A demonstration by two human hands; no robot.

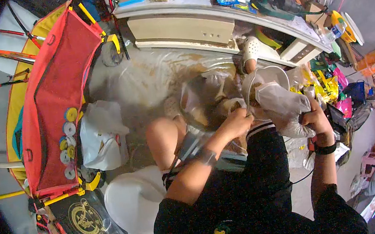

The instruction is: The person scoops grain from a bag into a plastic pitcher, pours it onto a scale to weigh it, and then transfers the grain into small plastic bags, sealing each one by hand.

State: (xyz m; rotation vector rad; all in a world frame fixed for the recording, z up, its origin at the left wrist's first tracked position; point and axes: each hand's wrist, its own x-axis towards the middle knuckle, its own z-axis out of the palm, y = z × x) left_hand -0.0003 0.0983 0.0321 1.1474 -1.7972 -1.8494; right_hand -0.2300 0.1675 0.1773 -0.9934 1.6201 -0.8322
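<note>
A: Which step are we on?
B: Looks like tipping the bag (281, 105) over the bucket (279, 74); our right hand (317, 121) pinches its near end, our left hand (238, 122) clasps the bucket's rim or handle
A: Next?
B: We'd say raise that end, bucket steady
</note>
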